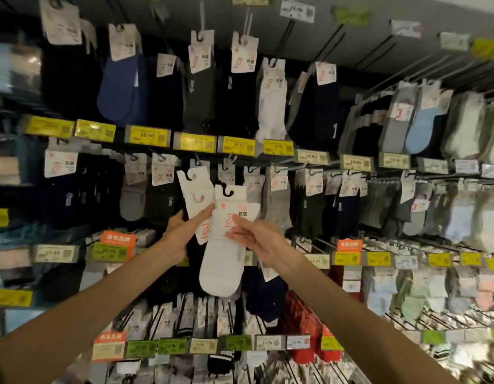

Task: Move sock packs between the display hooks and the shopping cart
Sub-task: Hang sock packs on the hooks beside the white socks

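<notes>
Two sock packs are held up in front of the display wall, mid-scene, neither on a hook.

White sock pack (pixel 222 267): card header is pinched between thumb and fingers of right hand (pixel 256 239). The sock body hangs straight down below both hands.

Second sock pack (pixel 194 198): only its white card w/ hook cut-out is seen, tilted left. It is gripped at the lower end by left hand (pixel 179 231), fingers curled round it. The rest is hidden behind the hand and the first pack.

The two cards overlap, w/ the white sock pack in front. Both hook cut-outs are seen free, just below the display hooks (pixel 227 162) of the middle row.

Hanging packs are noted on rows above, beside and below:
- a blue pack (pixel 123 87), upper left
- a white hanging pack (pixel 272 106), upper centre-right
- red socks (pixel 304 322), lower right

Yellow price tags (pixel 147 135) are fixed along the rails. Left and right edges are blurred, and print is not legible there.
</notes>
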